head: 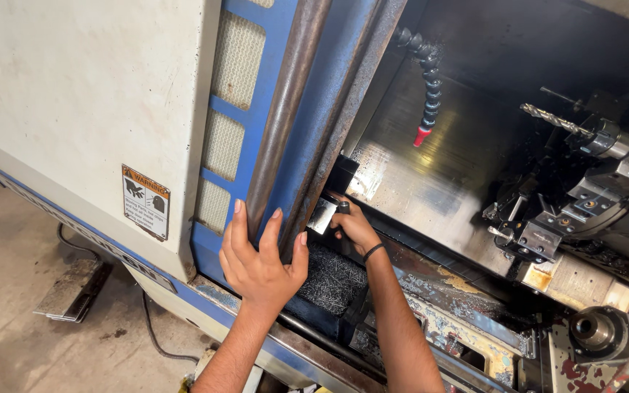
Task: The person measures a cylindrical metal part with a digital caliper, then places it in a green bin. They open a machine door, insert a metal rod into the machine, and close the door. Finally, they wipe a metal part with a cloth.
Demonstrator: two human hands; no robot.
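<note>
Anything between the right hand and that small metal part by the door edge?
Nothing visible. The right hand already touches the small metal part just inside the blue door frame. The left hand lies flat on the frame's outer face, out of the way.

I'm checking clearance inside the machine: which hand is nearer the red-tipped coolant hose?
The right hand. It reaches inside the enclosure, below the coolant hose. The left hand lies flat on the blue door frame outside, farther off.
</note>
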